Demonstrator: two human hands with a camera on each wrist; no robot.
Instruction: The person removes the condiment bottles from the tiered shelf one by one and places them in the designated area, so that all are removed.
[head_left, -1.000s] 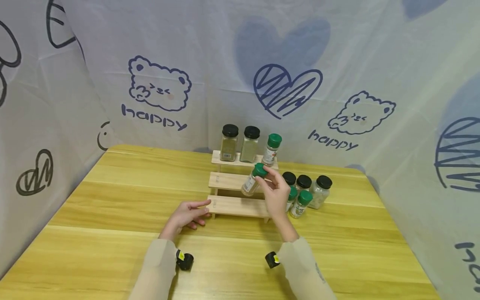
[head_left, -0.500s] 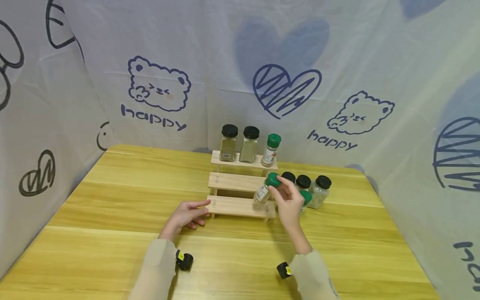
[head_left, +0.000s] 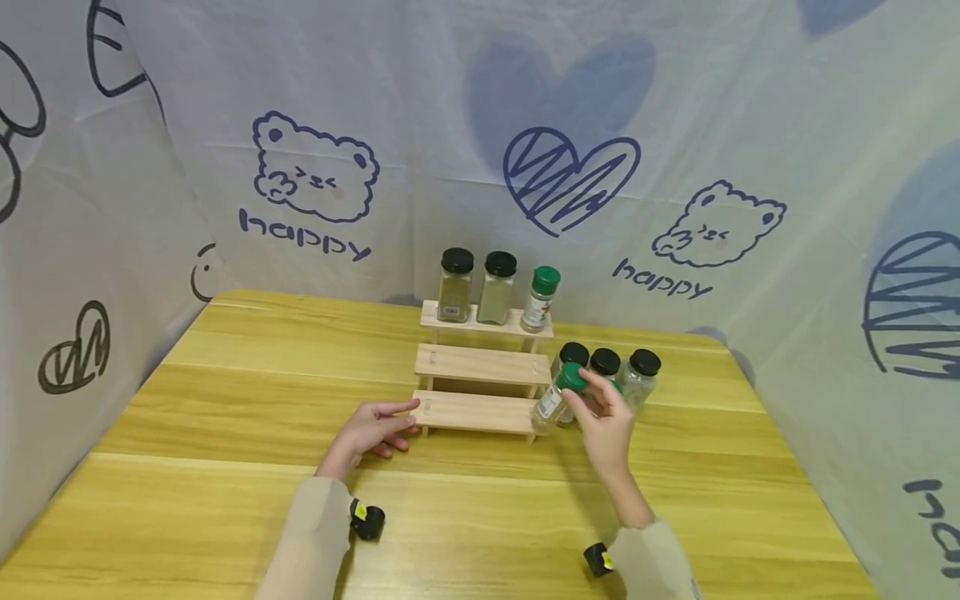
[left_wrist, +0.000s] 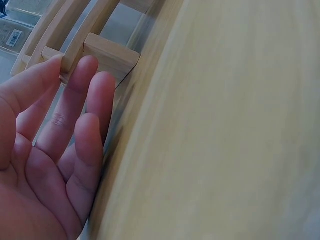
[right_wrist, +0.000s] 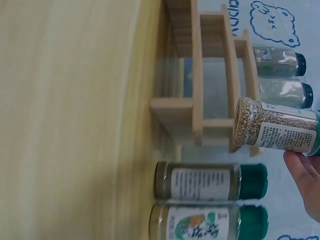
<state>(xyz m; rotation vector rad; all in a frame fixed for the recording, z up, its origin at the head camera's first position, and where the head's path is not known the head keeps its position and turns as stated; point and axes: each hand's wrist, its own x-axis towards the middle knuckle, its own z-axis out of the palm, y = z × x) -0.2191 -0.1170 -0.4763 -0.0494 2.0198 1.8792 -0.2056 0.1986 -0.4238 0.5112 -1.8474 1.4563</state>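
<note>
My right hand (head_left: 609, 429) pinches a spice jar (head_left: 551, 406) by its green cap, tilted, in the air by the right end of the wooden three-step spice rack (head_left: 480, 367). In the right wrist view this jar (right_wrist: 275, 126) shows tan grains and a printed label. My left hand (head_left: 372, 427) is at the rack's left end; in the left wrist view its thumb and index finger hold the end of the lowest shelf (left_wrist: 82, 42), the other fingers loosely bent. The top shelf bears two black-capped jars (head_left: 454, 287) (head_left: 497, 290) and a green-capped jar (head_left: 538, 302).
Right of the rack several jars stand on the wooden table (head_left: 480, 508), among them a black-capped jar (head_left: 642, 375). Two green-capped jars (right_wrist: 200, 182) (right_wrist: 200, 222) show beside the rack in the right wrist view. A printed cloth (head_left: 420, 125) hangs behind the table.
My right hand has carried the green-capped jar to the right and down, from in front of the middle shelf to the rack's right end. The left hand has stayed at the rack.
</note>
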